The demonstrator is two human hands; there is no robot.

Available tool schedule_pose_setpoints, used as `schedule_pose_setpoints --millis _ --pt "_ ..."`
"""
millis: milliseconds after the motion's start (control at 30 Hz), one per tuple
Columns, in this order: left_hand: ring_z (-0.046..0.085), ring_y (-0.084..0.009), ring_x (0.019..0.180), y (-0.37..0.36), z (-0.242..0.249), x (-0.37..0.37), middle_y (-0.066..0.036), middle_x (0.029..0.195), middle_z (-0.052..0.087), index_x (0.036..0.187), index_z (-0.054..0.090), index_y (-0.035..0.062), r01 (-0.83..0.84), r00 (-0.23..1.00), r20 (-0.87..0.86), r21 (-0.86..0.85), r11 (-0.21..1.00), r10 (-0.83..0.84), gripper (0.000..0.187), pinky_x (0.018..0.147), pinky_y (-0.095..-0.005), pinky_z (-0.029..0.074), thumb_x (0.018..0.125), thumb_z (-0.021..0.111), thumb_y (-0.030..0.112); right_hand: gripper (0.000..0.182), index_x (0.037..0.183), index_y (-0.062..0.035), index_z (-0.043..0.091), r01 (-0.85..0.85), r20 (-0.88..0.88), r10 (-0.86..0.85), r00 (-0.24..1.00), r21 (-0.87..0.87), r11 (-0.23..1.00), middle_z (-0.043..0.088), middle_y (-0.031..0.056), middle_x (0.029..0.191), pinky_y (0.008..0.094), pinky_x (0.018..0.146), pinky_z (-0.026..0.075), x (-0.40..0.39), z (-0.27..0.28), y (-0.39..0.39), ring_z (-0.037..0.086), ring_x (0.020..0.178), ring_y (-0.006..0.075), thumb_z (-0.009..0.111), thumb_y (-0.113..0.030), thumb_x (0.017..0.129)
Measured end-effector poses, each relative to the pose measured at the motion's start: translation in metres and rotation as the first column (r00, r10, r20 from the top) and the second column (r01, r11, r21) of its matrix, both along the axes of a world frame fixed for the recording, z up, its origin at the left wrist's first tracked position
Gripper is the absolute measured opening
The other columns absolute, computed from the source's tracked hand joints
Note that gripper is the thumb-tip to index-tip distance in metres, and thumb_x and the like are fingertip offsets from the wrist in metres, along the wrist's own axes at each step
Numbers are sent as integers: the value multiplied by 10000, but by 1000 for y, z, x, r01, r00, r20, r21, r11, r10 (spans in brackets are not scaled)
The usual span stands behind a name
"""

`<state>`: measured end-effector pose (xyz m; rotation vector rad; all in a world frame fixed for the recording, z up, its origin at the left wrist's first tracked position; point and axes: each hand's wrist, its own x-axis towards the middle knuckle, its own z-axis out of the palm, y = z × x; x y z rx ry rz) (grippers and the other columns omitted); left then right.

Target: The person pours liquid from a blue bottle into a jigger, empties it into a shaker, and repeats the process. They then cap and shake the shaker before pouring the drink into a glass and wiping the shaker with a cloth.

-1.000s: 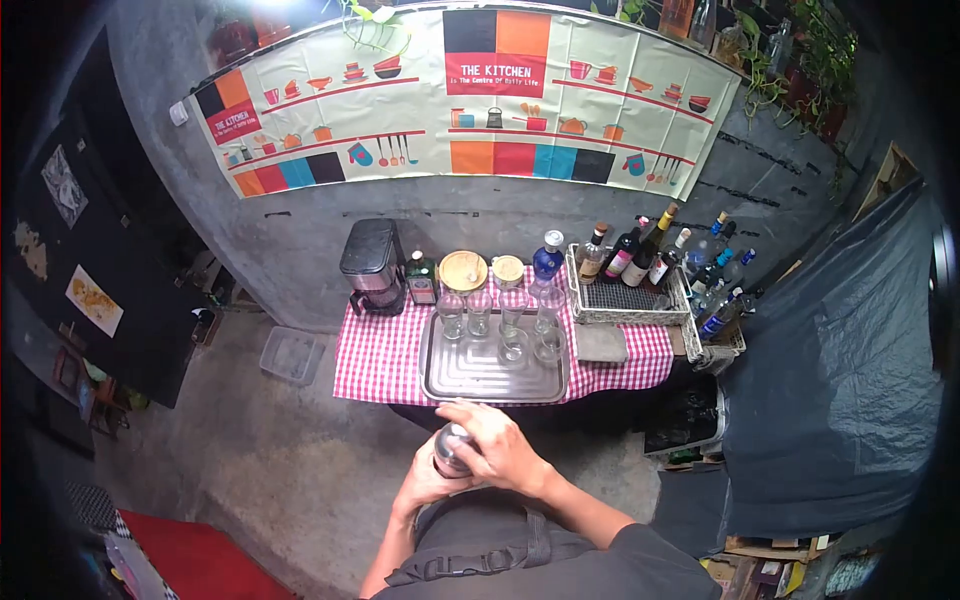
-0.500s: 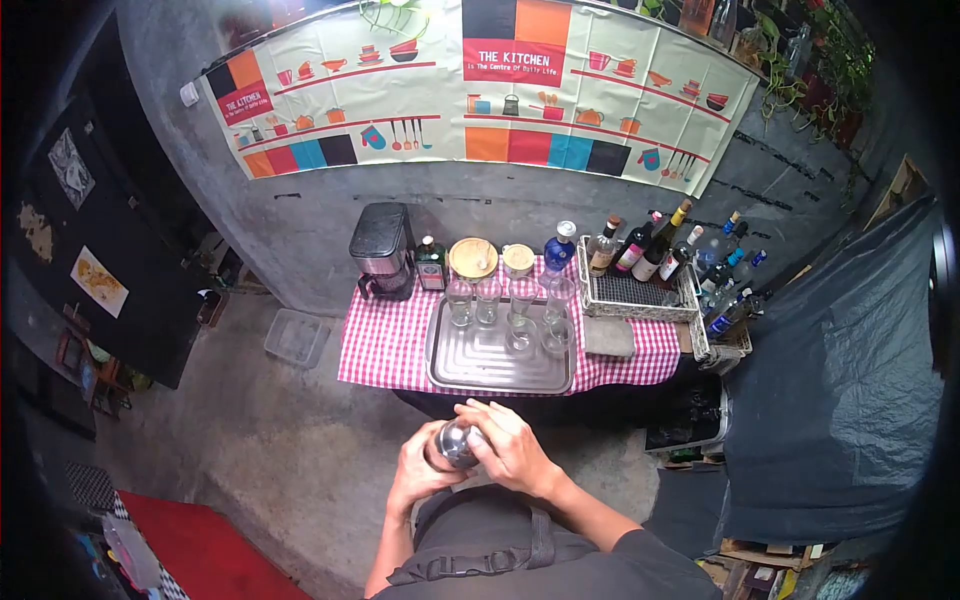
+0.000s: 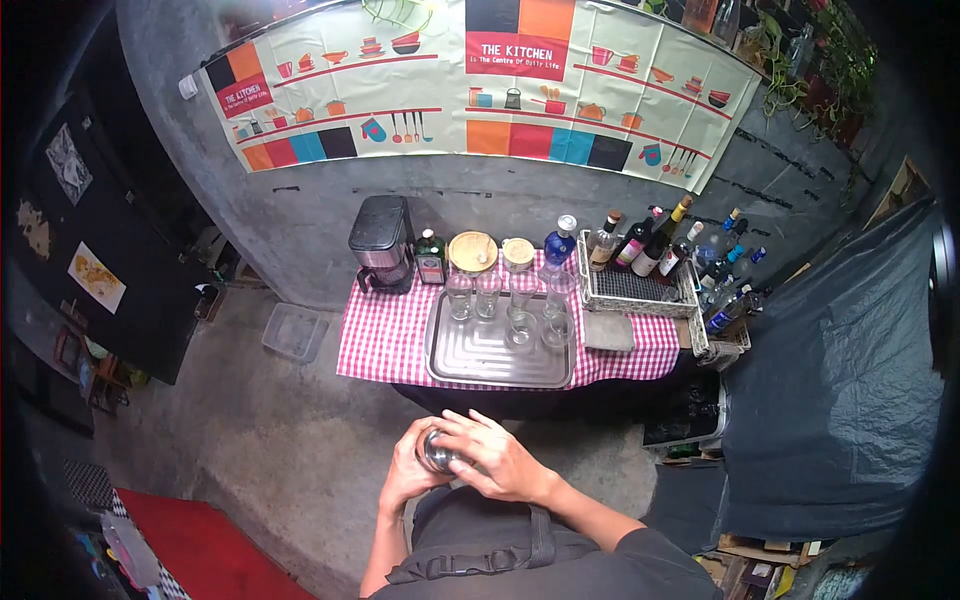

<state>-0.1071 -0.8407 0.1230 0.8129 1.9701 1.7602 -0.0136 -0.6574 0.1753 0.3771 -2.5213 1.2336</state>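
Observation:
A shiny metal cocktail shaker point(image 3: 438, 452) is held in front of my body, short of the table's front edge. My left hand point(image 3: 405, 470) wraps round its left side, closed on it. From the right, my right hand point(image 3: 497, 457) reaches across, closed on the upper part with its fingers over the rounded metal top. Both hands hide most of the shaker's body.
Beyond my hands, a metal tray point(image 3: 480, 372) with several clear glasses stands on a checked tablecloth point(image 3: 385, 335). Behind are a coffee maker point(image 3: 383, 240), a green bottle point(image 3: 431, 258) and a blue bottle point(image 3: 559, 247). A bottle basket point(image 3: 640, 302) stands right.
Both hands and the shaker have shifted slightly left. The fingers of my right hand now cover more of the shaker's top.

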Motion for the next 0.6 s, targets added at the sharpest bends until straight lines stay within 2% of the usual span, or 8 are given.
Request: schedule_pose_setpoints --millis 67,200,267,300,400,433,533,600 --pt "668 -172 1103 6 8 11 -78 1215 678 1293 586 40 64 914 387 154 986 -120 771 964 -349 554 624 968 60 424 1388 -46 594 -23 -33 25 999 34 999 596 174 1467 604 1181 341 -11 7 -1 491 1436 387 588 -203 994" --pt "658 -173 1082 8 -11 12 -80 1192 681 1291 591 26 89 970 225 25 996 -92 784 980 -360 541 608 975 65 435 1375 -10 594 217 127 -219 967 27 976 627 164 1429 650 1184 297 -14 -3 8 492 1427 405 542 -242 1012" --pt "662 -181 1082 6 -7 11 -83 1183 684 1276 599 28 20 987 157 7 1000 -21 781 989 -359 537 595 978 68 416 1375 -29 589 205 140 -205 969 20 979 608 162 1454 645 1190 290 -6 -8 8 476 1444 401 541 -228 1012" --pt "665 -188 1082 5 -4 11 -86 1174 687 1262 606 31 -52 995 88 -7 999 53 779 997 -358 533 581 982 70 402 1368 -52 594 113 76 -114 991 15 993 603 156 1460 651 1187 293 -3 -6 6 476 1446 394 543 -229 1011" --pt "650 -188 1141 2 -22 8 -87 1232 664 1322 563 47 -46 978 209 93 995 26 839 987 -361 538 584 963 34 409 1395 -128 584 -85 -12 85 996 7 996 585 135 1483 646 1193 295 -6 3 -1 467 1461 360 570 -217 996" --pt "641 -189 1152 2 -25 6 -83 1247 654 1354 537 46 32 978 206 34 999 -39 868 983 -364 539 594 954 17 410 1394 -116 587 -71 -9 71 997 10 997 594 140 1468 649 1186 303 -11 4 -2 473 1453 369 563 -234 1002" --pt "644 -189 1136 8 -13 12 -77 1224 658 1339 555 37 35 950 307 83 996 -59 841 984 -368 538 600 956 23 411 1377 -70 599 114 57 -113 992 -8 993 625 158 1421 652 1164 325 -22 6 1 500 1419 404 528 -272 1027" --pt "646 -183 1124 9 -4 7 -74 1222 660 1323 572 31 5 965 263 51 999 -18 813 984 -373 539 609 962 36 372 1342 -35 603 190 47 -190 981 -2 982 653 171 1375 649 1156 337 -21 3 3 540 1376 420 511 -221 1033"
